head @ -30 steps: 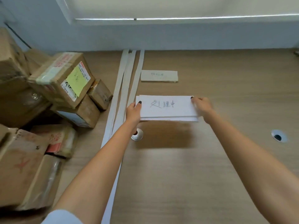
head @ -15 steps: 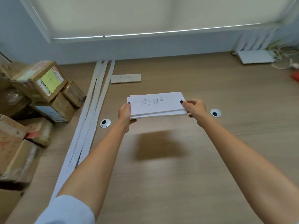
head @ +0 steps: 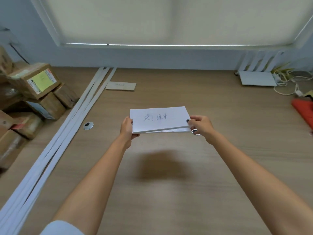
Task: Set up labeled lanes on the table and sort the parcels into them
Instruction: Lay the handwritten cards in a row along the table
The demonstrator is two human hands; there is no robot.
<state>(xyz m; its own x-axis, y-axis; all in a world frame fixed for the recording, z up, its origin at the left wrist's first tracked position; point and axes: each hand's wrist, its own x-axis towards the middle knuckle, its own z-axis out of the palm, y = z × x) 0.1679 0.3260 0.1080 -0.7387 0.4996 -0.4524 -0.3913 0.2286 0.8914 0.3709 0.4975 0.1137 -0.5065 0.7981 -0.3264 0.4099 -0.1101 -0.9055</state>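
- A wood-grain counter point(head: 228, 167) is set against a pale blue wall point(head: 152, 56).
- A window is covered by a cream roller blind point(head: 169, 19); a thin strip of daylight is seen beneath it.

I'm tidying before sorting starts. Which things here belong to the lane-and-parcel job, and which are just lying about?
Belongs to the job:
- white label cards, held above the table by the left hand and right hand
- label card lying flat
- long white strips
- cardboard parcels

Just lying about:
- white router
- tangled cables
- red object
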